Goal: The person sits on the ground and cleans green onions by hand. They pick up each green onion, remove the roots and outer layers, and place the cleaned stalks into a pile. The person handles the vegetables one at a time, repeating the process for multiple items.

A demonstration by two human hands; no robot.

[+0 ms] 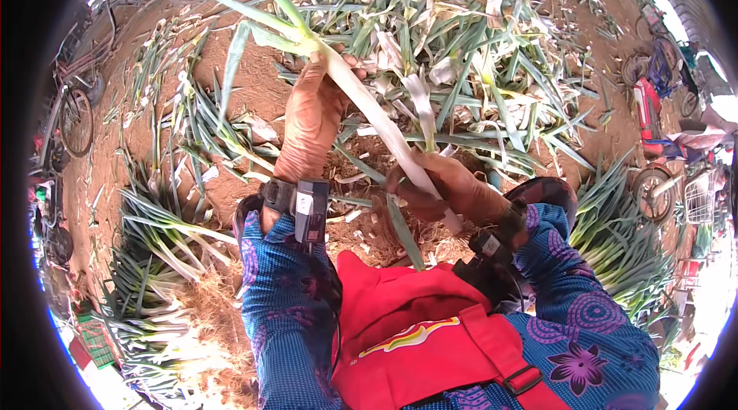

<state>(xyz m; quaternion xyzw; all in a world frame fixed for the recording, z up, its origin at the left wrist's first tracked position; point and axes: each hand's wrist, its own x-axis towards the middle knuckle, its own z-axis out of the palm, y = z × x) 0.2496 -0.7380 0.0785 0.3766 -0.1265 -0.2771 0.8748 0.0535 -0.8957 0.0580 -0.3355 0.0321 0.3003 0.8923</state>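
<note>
A large green onion [372, 104] runs slantwise between my two hands, its green leaves up at the left and its root end low at the right. My left hand [314, 110] grips it just below where the leaves fork. Lower down, the fingers of my right hand [455, 185] close around the white shank near the roots. A pale strip of outer leaf [422, 104] stands just beyond my right hand; whether my fingers hold it, I cannot tell. Below the onion, bare soil [357, 237] is strewn with trimmings.
Ahead lies a big heap of stripped onion leaves [461, 35]. Onions with roots [167, 317] are piled at my left, and more onions [620, 254] lie at my right. Bicycles [76, 121] stand along the left edge. A red apron [415, 335] covers my lap.
</note>
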